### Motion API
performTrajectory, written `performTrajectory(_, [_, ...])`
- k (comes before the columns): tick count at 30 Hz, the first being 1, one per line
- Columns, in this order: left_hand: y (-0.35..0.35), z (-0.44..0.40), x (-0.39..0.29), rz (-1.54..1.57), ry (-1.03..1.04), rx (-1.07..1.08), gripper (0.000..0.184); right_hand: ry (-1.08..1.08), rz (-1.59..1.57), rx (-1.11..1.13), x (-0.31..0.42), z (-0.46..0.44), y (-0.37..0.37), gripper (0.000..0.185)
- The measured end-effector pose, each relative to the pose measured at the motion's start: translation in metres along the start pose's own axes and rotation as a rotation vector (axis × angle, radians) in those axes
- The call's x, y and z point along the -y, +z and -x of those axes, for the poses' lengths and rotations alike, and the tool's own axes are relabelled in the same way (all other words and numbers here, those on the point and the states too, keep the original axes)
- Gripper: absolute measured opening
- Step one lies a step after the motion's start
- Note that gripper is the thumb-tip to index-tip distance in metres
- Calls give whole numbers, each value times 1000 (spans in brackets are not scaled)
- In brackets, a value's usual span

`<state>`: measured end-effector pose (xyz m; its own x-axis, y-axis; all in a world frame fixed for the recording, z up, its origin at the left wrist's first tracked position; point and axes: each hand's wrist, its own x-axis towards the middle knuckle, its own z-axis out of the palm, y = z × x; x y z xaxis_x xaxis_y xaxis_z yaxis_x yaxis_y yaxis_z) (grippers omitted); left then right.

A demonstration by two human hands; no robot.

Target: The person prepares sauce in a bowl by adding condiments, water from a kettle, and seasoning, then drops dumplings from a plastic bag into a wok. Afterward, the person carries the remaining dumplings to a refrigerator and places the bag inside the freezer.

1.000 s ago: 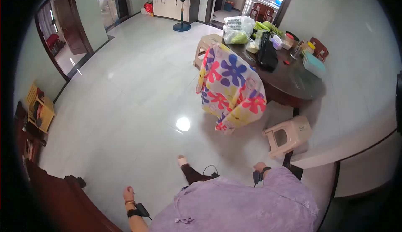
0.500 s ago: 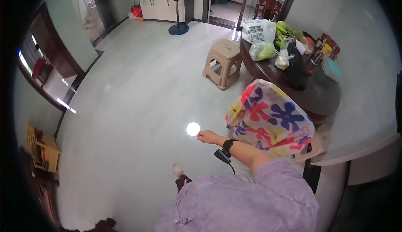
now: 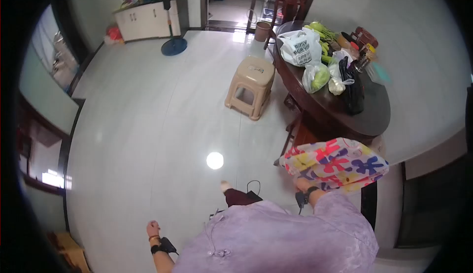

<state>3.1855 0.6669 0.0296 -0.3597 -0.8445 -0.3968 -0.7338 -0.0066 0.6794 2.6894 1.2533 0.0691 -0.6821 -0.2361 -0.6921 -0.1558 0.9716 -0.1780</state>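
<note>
My left hand (image 3: 153,227) hangs low at my left side over the floor, fingers curled in, nothing seen in it. A band with a small dark device sits on its wrist. My right hand (image 3: 303,184) is low in front of me, by the lower left edge of a flower-patterned cloth (image 3: 337,162). Its fingers are blurred, and I cannot tell whether it touches the cloth. The cloth, white with pink, purple and yellow flowers, lies bunched by a wooden chair (image 3: 305,135) at the table.
A round dark table (image 3: 315,98) bears a white plastic bag (image 3: 299,48), bagged greens (image 3: 315,77), a black bag (image 3: 352,93) and jars. A beige plastic stool (image 3: 251,83) stands left of it. Farther back are a standing fan (image 3: 174,46) and a white cabinet (image 3: 143,22).
The view has moved forward and turned right. My right hand has swung back toward the cloth, and my left hand has come into view. The chair beneath the cloth shows more.
</note>
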Motion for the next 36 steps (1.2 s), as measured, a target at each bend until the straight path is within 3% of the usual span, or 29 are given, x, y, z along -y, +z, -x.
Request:
performTrajectory(1, [-1, -48, -32, -33, 88, -9, 21, 179, -247, 31, 12, 1, -8, 19])
performTrajectory(2, [-1, -87, -66, -62, 169, -18, 21, 193, -253, 21, 17, -12, -6, 19])
performTrajectory(4, [10, -126, -158, -111, 213, -15, 21, -362, 548, 63, 32, -44, -12, 31])
performTrajectory(5, [4, -145, -188, -183, 257, -29, 20, -363, 528, 71, 48, -65, -10, 31])
performTrajectory(7, [15, -193, -194, -258, 304, -24, 19, -100, 68, 66, 98, -123, -25, 22])
performTrajectory(9, [20, -241, -153, -429, 298, 43, 23, -404, 564, 72, 165, -178, -67, 11])
performTrajectory(10, [12, -233, -170, -483, 204, 148, 25, -442, 512, 56, 207, -201, -93, 8])
performTrajectory(11, [6, -216, -204, -467, 107, 163, 27, -616, 470, -254, 238, -226, -111, 9])
performTrajectory(12, [9, -246, -139, -520, 157, 129, 28, -680, 338, -370, 269, -263, -124, 10])
performTrajectory(13, [6, -249, -148, -495, 48, 217, 28, -608, 77, -444, 320, -262, -165, 12])
performTrajectory(14, [5, -254, -159, -492, -30, 272, 27, -400, -283, -263, 366, -273, -200, 15])
performTrajectory(16, [14, -282, -188, -491, -111, 342, 26, -438, -552, -246, 433, -298, -246, 18])
performTrajectory(19, [23, -353, -232, -500, -121, 391, 25, -455, -551, -301, 492, -345, -288, 18])
performTrajectory(21, [26, -414, -267, -505, -88, 410, 25, -442, -543, -370, 498, -383, -286, 17])
performTrajectory(23, [29, -488, -313, -497, -52, 402, 24, -230, -405, -214, 489, -400, -285, 16])
performTrajectory(24, [35, -528, -341, -494, -29, 396, 24, -402, 273, -404, 470, -417, -268, 12])
performTrajectory(25, [36, -573, -368, -507, 7, 381, 24, -262, -12, -232, 466, -410, -280, 12])
performTrajectory(26, [38, -616, -395, -532, 46, 375, 23, -270, 170, -69, 464, -408, -291, 15])
performTrajectory(27, [39, -656, -423, -562, 76, 363, 23, -265, -98, -200, 448, -412, -283, 24])
performTrajectory(29, [53, -732, -486, -599, 132, 346, 23, 241, -660, -35, 446, -416, -296, 23])
performTrajectory(31, [78, -791, -582, -604, 210, 351, 22, 415, -880, -128, 449, -425, -308, 20])
performTrajectory(32, [105, -831, -608, -393, 372, 296, 23, 453, -938, -109, 450, -436, -311, 20])
performTrajectory(36, [194, -915, -741, -379, 530, 294, 24, 432, -825, -19, 457, -493, -337, 22])
